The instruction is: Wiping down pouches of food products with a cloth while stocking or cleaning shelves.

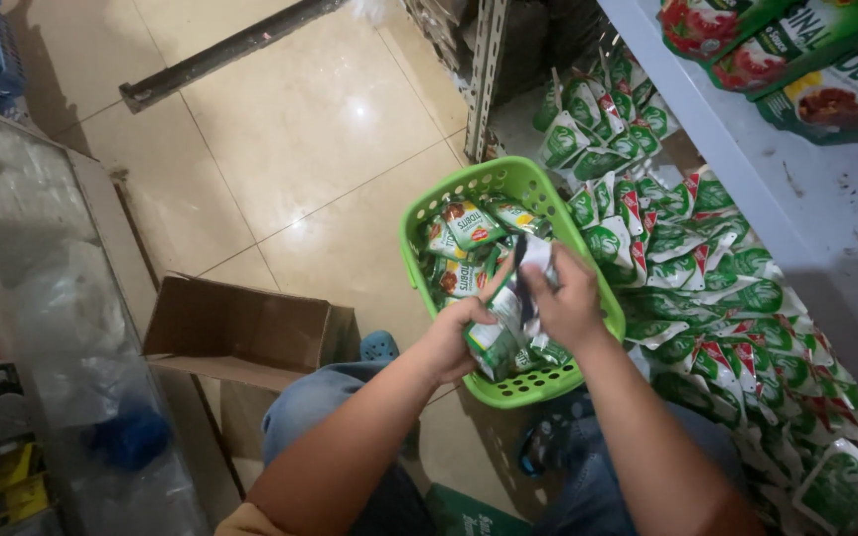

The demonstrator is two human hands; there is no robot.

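while both hands work over the green basket [419,223], the left hand [456,337] grips a green sachet [495,342] at its near edge; right hand [568,303] pinches its top, steadying it above more sachets [469,228]

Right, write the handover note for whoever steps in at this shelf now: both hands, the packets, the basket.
Left hand: gripping a green and white sachet over the basket.
Right hand: pinching a dark strip at the top of that same sachet.
Green plastic basket: on the lap, holding more sachets.
Lower shelf: already packed with rows of green sachets.
Open cardboard box: on the floor to the left.
Left: the sachets in the basket are not on the shelf yet.
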